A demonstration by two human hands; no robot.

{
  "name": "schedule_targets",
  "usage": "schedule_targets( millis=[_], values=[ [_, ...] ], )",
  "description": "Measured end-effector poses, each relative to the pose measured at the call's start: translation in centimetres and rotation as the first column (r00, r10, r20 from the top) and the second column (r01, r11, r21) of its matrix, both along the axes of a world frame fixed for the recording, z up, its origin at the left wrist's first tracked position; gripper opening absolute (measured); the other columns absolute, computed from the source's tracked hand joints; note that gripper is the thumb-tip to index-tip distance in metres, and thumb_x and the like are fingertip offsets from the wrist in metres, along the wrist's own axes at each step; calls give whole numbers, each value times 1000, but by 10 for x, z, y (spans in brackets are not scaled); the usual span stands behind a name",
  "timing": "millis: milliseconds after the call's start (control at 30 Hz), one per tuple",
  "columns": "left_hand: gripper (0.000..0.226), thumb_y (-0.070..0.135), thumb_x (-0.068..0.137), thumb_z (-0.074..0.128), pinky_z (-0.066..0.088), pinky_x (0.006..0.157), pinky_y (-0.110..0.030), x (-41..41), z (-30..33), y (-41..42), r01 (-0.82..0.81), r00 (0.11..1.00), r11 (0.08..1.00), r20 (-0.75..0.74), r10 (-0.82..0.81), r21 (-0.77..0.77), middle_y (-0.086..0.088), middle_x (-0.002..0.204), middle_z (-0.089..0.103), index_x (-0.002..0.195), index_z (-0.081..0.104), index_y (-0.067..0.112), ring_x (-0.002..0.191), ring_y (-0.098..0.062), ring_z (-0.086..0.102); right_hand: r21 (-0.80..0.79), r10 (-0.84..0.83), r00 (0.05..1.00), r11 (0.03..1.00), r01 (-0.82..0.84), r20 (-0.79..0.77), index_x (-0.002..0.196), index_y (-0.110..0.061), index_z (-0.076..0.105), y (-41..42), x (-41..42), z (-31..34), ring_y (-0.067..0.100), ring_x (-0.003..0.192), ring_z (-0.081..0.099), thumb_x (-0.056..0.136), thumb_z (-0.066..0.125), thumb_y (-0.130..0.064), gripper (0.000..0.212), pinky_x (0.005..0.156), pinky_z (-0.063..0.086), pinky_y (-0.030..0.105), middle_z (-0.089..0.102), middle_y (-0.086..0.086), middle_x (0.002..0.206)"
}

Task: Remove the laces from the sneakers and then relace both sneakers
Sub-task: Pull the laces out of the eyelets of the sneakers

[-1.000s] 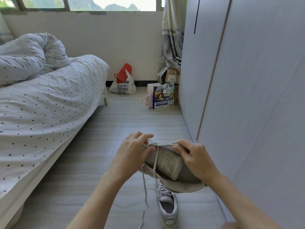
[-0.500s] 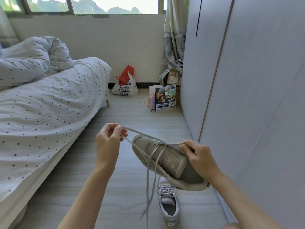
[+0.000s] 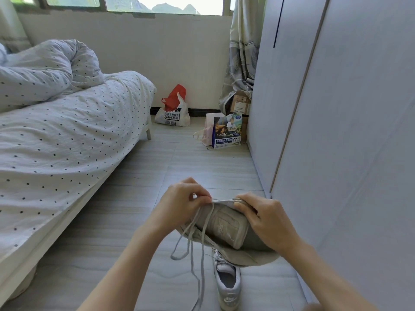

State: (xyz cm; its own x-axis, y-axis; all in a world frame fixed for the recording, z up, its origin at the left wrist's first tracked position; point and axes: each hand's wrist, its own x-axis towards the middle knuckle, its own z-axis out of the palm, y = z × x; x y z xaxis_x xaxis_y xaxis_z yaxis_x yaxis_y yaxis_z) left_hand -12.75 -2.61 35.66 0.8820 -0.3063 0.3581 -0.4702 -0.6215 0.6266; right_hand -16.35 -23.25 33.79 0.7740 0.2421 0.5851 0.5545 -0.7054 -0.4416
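You are unlacing: your left hand (image 3: pixel 179 203) pinches the lace (image 3: pixel 193 230) while your right hand (image 3: pixel 265 218) grasps the sneaker (image 3: pixel 226 227); next, draw the lace from another eyelet.
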Motion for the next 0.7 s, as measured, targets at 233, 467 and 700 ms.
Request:
schedule_targets(
  millis=[233, 467, 700],
  values=[
    [19, 11, 100, 36, 58, 68, -27, 0, 23, 10, -203, 962, 537, -268, -44, -819, -4, 79, 63, 88, 51, 6, 69, -17, 67, 57, -64, 989, 996, 72, -132, 93, -11, 68, -6, 11, -10, 15, 69, 64, 94, 56, -23, 17, 68, 52, 40, 69, -2, 77],
    [14, 12, 98, 44, 40, 47, -19, 6, 15, 21, -327, 942, 723, -272, 197, -609, -1, 70, 50, 90, 55, 11, 54, -10, 43, -102, -256, 913, 967, 235, -319, 93, -19, 64, -22, 26, -30, 19, 75, 62, 96, 49, -32, 21, 67, 45, 32, 68, -3, 78],
    [34, 45, 90, 52, 41, 96, -33, 7, -17, 1, -38, 989, 951, -125, 79, 308, 11, 120, 49, 123, 55, 37, 104, -9, 50, -111, -230, 930, 972, 207, -285, 93, -20, 65, -24, 20, -25, 16, 73, 63, 95, 51, -34, 21, 71, 48, 34, 69, -4, 79]
  ],
)
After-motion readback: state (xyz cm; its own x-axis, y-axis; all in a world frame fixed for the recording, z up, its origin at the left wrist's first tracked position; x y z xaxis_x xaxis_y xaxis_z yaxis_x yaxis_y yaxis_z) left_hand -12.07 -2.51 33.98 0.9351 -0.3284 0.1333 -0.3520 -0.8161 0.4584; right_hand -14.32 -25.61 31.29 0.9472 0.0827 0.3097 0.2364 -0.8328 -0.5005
